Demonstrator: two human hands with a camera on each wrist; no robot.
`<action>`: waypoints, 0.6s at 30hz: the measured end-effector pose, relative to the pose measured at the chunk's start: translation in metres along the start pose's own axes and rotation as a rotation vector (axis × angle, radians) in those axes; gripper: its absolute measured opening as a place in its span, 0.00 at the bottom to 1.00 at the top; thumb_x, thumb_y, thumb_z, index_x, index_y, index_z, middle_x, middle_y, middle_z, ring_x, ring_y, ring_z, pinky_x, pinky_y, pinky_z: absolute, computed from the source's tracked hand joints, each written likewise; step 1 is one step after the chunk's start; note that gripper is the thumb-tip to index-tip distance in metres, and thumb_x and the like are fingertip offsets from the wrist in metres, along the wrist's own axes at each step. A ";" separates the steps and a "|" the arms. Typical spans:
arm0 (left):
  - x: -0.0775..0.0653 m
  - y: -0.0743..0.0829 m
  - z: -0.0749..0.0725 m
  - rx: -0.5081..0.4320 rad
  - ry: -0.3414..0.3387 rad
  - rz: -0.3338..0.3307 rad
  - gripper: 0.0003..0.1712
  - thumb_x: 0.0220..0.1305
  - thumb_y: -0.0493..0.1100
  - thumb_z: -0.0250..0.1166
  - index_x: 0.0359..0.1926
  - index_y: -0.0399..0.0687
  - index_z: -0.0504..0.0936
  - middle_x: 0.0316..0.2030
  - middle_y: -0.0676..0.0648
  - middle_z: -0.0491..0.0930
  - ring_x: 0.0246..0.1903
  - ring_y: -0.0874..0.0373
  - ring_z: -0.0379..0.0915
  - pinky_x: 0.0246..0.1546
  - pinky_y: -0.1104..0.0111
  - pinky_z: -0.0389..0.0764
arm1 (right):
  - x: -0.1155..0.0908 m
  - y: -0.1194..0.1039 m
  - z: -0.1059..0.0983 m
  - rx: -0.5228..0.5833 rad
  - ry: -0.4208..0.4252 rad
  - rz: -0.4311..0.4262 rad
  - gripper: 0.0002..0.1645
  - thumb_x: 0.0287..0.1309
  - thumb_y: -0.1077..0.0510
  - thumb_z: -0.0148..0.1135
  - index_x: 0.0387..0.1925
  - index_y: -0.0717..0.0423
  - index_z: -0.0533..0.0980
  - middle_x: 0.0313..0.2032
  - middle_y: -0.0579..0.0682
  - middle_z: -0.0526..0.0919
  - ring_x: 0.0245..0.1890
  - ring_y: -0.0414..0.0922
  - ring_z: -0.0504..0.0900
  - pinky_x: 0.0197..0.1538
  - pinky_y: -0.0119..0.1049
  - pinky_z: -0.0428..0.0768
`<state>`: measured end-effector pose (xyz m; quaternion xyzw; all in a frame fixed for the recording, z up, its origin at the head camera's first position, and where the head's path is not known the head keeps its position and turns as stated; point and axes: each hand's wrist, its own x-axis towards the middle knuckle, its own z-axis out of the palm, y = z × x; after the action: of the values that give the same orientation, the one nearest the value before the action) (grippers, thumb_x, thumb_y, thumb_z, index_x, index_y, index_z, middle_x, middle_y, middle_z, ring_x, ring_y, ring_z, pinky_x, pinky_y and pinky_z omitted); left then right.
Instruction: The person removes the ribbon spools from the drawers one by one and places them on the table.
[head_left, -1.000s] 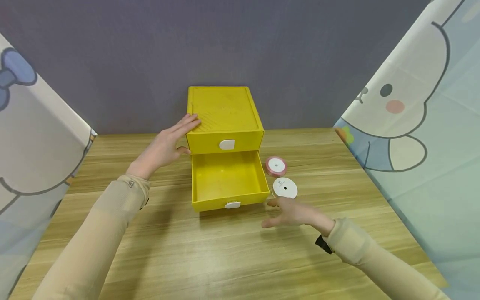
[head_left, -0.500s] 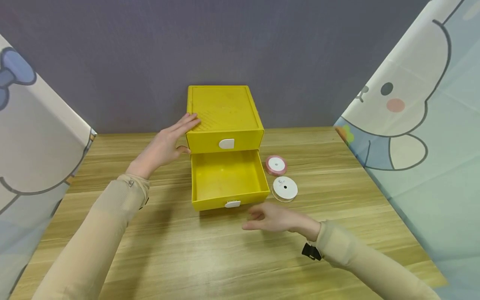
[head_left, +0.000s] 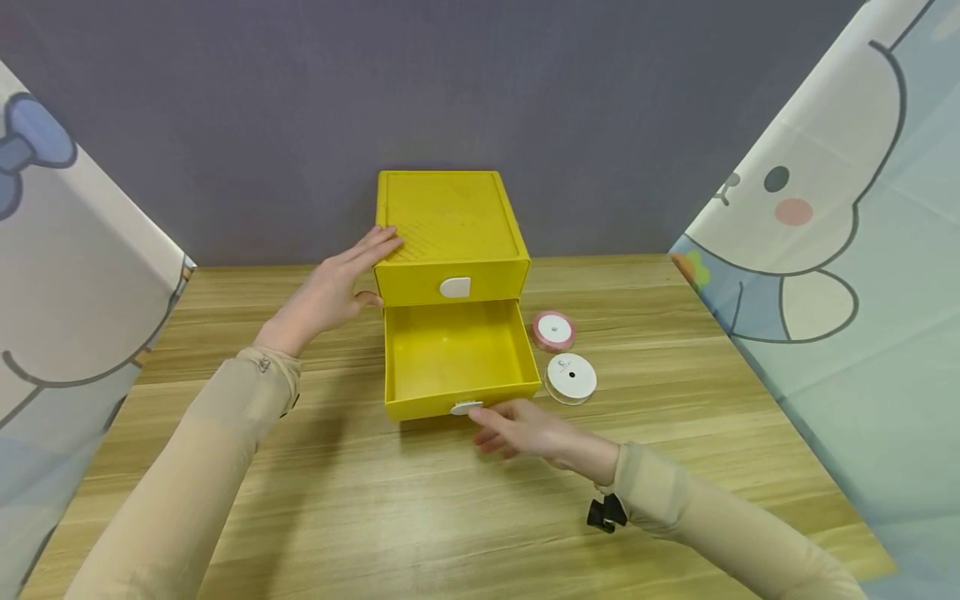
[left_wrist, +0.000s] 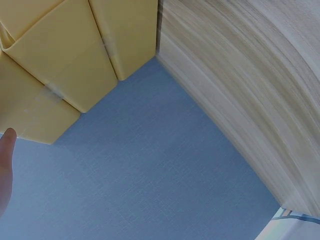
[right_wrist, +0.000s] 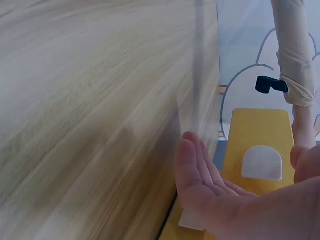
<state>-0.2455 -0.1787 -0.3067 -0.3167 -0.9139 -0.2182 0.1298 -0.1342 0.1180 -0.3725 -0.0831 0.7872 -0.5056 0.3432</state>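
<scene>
A yellow drawer cabinet [head_left: 450,217] stands against the back wall, its upper drawer pushed in. The drawer [head_left: 423,407] below is pulled out and holds nothing. My left hand [head_left: 330,287] rests its straight fingers on the cabinet's top left edge, thumb against the side; one fingertip shows in the left wrist view. At the pulled-out drawer's white handle [head_left: 463,408] is my right hand [head_left: 528,429], thumb tip right at the tab and fingers lower. In the right wrist view those fingers [right_wrist: 187,162] are extended, with the thumb apart from them.
Right of the drawer lie a pink-edged ribbon spool [head_left: 554,330] and a white spool [head_left: 572,377], both flat on the wooden table [head_left: 360,517]. A grey wall [head_left: 600,125] rises behind. Cartoon-print cloths hang at both sides.
My right hand has moved left from beside the white spool to the drawer's handle, its thumb coming up to the tab. The left hand and the drawer have stayed put.
</scene>
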 end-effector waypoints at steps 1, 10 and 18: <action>0.000 0.000 0.000 0.000 -0.002 -0.001 0.51 0.49 0.29 0.71 0.73 0.49 0.58 0.75 0.47 0.52 0.74 0.47 0.47 0.60 0.51 0.74 | 0.001 0.000 0.001 0.012 0.004 0.005 0.35 0.69 0.41 0.47 0.57 0.70 0.72 0.50 0.66 0.82 0.48 0.55 0.84 0.49 0.48 0.84; 0.000 -0.001 0.000 0.004 -0.007 -0.005 0.51 0.50 0.30 0.71 0.73 0.49 0.57 0.75 0.47 0.51 0.74 0.48 0.47 0.60 0.51 0.75 | 0.007 -0.004 0.007 0.110 0.045 0.048 0.35 0.69 0.42 0.47 0.57 0.71 0.71 0.46 0.64 0.84 0.44 0.55 0.86 0.46 0.45 0.85; 0.000 -0.001 0.000 -0.003 -0.004 -0.009 0.51 0.50 0.30 0.71 0.73 0.50 0.58 0.75 0.48 0.52 0.75 0.48 0.47 0.63 0.51 0.72 | 0.009 -0.006 0.010 0.156 0.030 0.048 0.36 0.71 0.42 0.44 0.58 0.71 0.70 0.47 0.63 0.84 0.44 0.52 0.86 0.45 0.43 0.86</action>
<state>-0.2457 -0.1792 -0.3075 -0.3130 -0.9154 -0.2194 0.1265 -0.1360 0.1039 -0.3741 -0.0298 0.7523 -0.5581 0.3489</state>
